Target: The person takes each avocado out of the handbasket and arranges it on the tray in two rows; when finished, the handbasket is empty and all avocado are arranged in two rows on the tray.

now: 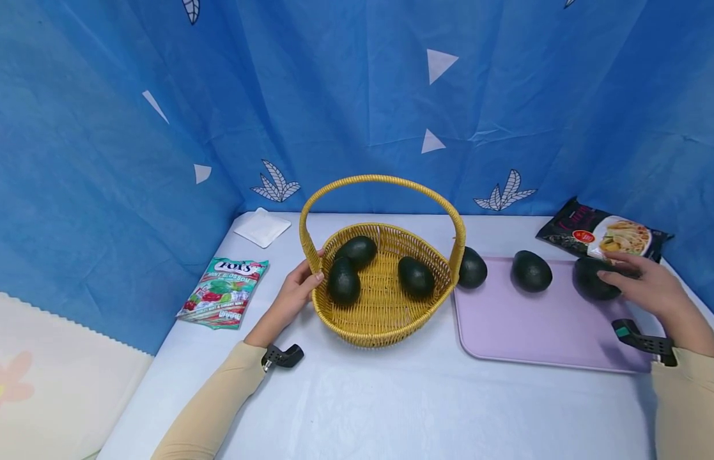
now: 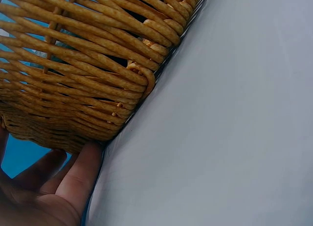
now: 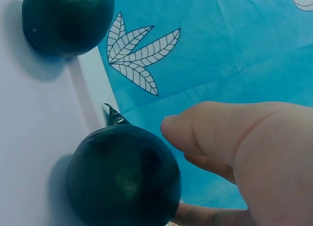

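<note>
A yellow woven basket (image 1: pixel 385 319) with a hoop handle stands mid-table and holds three dark green avocados (image 1: pixel 415 276). My left hand (image 1: pixel 302 284) rests against its left wall, thumb by the rim; the left wrist view shows the thumb (image 2: pixel 80 174) pressed on the basket's (image 2: pixel 88 64) lower weave. To the right, three more avocados lie on a lilac tray (image 1: pixel 535 326). My right hand (image 1: pixel 615 268) curls round the rightmost avocado (image 1: pixel 589 284). In the right wrist view, thumb (image 3: pixel 195 128) and a finger close on this avocado (image 3: pixel 122 177), with its neighbour (image 3: pixel 66 20) further left.
A candy bag (image 1: pixel 224 292) and a small white packet (image 1: pixel 263 227) lie left of the basket. A dark noodle packet (image 1: pixel 606 235) sits behind the tray's right end. Blue curtain (image 1: pixel 357 96) encloses the back and sides of the white table (image 1: pixel 391 402).
</note>
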{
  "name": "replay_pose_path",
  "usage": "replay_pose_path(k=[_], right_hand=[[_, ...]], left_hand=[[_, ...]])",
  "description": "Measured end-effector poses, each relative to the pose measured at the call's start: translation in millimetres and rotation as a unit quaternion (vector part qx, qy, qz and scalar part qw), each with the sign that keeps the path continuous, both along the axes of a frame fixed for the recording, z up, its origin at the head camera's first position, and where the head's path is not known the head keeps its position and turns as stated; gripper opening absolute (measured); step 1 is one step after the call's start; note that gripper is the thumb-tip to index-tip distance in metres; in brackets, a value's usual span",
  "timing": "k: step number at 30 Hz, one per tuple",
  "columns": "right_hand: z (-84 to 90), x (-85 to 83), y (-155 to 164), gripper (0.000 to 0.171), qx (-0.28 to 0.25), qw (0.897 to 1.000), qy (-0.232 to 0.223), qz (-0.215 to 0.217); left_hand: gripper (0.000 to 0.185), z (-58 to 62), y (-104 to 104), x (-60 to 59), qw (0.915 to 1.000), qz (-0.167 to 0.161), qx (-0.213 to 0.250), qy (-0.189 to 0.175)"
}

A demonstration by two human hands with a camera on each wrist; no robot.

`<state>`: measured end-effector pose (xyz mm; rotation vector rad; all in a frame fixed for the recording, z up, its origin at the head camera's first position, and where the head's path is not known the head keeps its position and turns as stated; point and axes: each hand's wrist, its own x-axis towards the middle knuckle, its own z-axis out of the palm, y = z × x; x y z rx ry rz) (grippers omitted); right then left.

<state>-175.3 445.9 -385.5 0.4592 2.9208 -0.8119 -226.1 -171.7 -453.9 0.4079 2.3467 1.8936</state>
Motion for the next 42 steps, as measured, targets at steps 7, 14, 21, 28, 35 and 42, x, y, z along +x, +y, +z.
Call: replay_pose_path(k=[7, 14, 21, 28, 35, 42], right_hand=[[7.1, 4.0, -7.2, 0.074, 0.016, 0.999, 0.028, -0.011], [23.3, 9.4, -26.3, 0.071, 0.033, 0.997, 0.062, 0.025], [38.4, 16.0, -56.0, 0.067, 0.022, 0.992, 0.085, 0.094], [47.1, 24.4, -91.1, 0.055, 0.01, 0.977, 0.125, 0.172], [50.3, 34.4, -123.4, 0.052, 0.012, 0.964, 0.144, 0.224], [58.0, 42.4, -159.0, 0.05, 0.021, 0.944, 0.143, 0.297]], left_hand=[[0.056, 0.1, 0.5, 0.1, 1.0, -0.001, 0.005, -0.002], [0.056, -1.3, -0.3, -0.9, 1.0, -0.003, 0.002, -0.002], [0.056, -1.0, -0.1, -0.6, 1.0, -0.002, 0.002, -0.004], [0.056, -0.3, -0.2, -0.5, 0.9999, -0.006, 0.008, -0.006], [0.056, 0.2, 0.3, -0.5, 0.9998, -0.004, 0.011, -0.014], [0.056, 1.3, 0.8, 0.0, 0.9998, -0.004, 0.016, -0.012]])
